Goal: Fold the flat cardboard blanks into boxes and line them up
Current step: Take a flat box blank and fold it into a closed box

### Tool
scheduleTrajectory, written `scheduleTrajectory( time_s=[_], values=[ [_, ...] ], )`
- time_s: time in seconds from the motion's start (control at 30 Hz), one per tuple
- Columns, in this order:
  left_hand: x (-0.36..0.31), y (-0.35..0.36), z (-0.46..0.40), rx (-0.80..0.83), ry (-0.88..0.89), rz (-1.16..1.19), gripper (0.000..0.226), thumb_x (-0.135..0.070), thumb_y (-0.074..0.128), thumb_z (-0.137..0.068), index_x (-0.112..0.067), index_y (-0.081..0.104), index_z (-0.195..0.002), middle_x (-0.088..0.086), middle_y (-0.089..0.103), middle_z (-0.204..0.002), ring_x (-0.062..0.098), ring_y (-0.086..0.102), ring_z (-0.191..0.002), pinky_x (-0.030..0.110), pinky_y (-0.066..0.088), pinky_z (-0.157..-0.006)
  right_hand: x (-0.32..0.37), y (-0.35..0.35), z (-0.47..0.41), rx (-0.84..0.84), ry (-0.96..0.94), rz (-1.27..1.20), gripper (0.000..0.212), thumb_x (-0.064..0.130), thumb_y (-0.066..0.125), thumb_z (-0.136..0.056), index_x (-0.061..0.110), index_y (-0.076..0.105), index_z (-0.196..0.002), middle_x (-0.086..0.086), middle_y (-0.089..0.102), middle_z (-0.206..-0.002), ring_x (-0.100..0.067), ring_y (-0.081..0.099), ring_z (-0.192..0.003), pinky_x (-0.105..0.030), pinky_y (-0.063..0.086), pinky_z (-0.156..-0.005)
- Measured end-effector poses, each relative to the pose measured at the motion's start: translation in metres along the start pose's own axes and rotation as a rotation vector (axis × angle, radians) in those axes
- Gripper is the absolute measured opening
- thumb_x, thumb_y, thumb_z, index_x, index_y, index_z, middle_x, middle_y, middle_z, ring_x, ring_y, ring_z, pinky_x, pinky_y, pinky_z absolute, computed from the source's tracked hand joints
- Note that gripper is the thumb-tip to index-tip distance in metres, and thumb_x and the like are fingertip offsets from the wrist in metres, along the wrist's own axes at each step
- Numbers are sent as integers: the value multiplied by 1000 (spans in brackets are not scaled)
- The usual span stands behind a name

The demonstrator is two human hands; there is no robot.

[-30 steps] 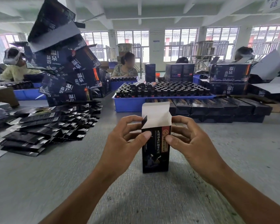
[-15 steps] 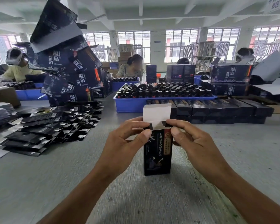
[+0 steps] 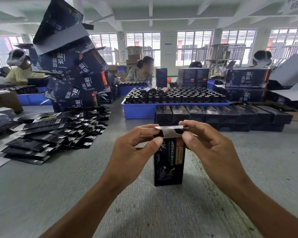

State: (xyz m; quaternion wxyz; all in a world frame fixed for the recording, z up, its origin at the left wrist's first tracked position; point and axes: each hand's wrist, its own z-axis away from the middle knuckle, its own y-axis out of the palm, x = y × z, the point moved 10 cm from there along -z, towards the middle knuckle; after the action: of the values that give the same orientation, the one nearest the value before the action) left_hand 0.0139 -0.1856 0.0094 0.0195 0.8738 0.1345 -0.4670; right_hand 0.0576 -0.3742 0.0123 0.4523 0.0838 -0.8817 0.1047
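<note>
From the head camera, the dark printed box stands upright on the grey surface, near and central, so its open top faces both hands. The left hand and right hand each pinch the top flap between thumb and fingers, bending it over — likely to tuck it shut. The flap's underside is plain grey board; the outside is glossy. To the left lies a fanned heap of flat blanks. Farther off, finished boxes sit in a row before a blue crate of bottles — presumably the line this one joins.
</note>
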Motion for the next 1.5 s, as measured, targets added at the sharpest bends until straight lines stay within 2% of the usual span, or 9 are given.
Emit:
scheduleTrajectory(
  time_s=[0.17, 0.3, 0.5, 0.63, 0.7, 0.83, 1.17, 1.4, 1.5],
  values=[
    [1, 1, 1, 18, -10, -26, 27, -33, 72, -81, -22, 74, -106, -7, 75, -110, 12, 70, -106, 28, 59, -81, 1, -4, 0, -45, -7, 34, 35, 42, 64, -84, 31, 71, -117, 18, 74, -108, 1, 68, -103, -11, 52, -83],
    [-2, 1, 1, 1, -7, -66, 42, -48, 65, -83, -18, 74, -112, -4, 76, -106, 15, 71, -103, 41, 59, -89, -2, -6, 0, -58, 2, 1, 27, 22, 69, -90, 29, 72, -116, 15, 75, -105, -2, 70, -102, -12, 53, -83],
    [-2, -1, 1, -57, 2, -23, 25, -40, 70, -82, -24, 71, -102, -4, 77, -97, 14, 74, -92, 34, 61, -82, -3, -7, 2, -76, 6, -12, 27, 16, 70, -91, 31, 74, -113, 17, 75, -106, -1, 69, -100, -11, 53, -81],
    [2, 0, 1, -33, -24, 41, 35, -38, 69, -83, -37, 64, -118, -9, 75, -111, 13, 72, -101, 27, 60, -79, -2, -6, 2, -74, 0, -6, 27, 15, 68, -92, 32, 75, -111, 21, 74, -108, 1, 68, -103, -11, 53, -85],
    [1, 2, 2, -9, -13, -1, 36, -39, 65, -86, -45, 65, -122, -11, 72, -116, 12, 70, -107, 31, 61, -83, -2, -4, 2, -72, -7, -10, 26, 13, 67, -93, 31, 75, -110, 22, 73, -111, 2, 67, -106, -11, 52, -87],
    [1, 2, 2, -7, 17, -105, 28, -33, 61, -95, -34, 72, -120, -11, 71, -117, 13, 67, -111, 43, 58, -91, -3, -3, 2, -61, -16, 8, 25, 13, 65, -94, 30, 75, -110, 23, 71, -114, 3, 65, -110, -13, 53, -88],
    [-12, -2, 3, -13, 173, -239, 26, -28, 63, -91, -28, 74, -114, -15, 71, -115, 4, 64, -114, 17, 56, -77, -3, -1, 4, -56, -78, 165, 18, 25, 64, -94, 34, 73, -107, 26, 65, -125, 4, 61, -115, -15, 54, -87],
    [2, 7, 6, 76, 105, -284, 34, -27, 68, -93, -28, 64, -127, -11, 68, -121, 6, 64, -112, 25, 61, -76, -3, 2, 5, -60, -75, 249, 20, 31, 60, -96, 46, 66, -108, 29, 66, -114, 6, 63, -108, -11, 53, -81],
    [12, 13, 7, 150, 80, -351, 50, -27, 70, -93, -47, 49, -133, -23, 65, -118, 2, 64, -109, 23, 60, -77, -10, 6, 5, -20, -37, 277, 27, 33, 59, -97, 52, 59, -116, 38, 62, -112, 14, 59, -106, 0, 46, -76]
  ],
)
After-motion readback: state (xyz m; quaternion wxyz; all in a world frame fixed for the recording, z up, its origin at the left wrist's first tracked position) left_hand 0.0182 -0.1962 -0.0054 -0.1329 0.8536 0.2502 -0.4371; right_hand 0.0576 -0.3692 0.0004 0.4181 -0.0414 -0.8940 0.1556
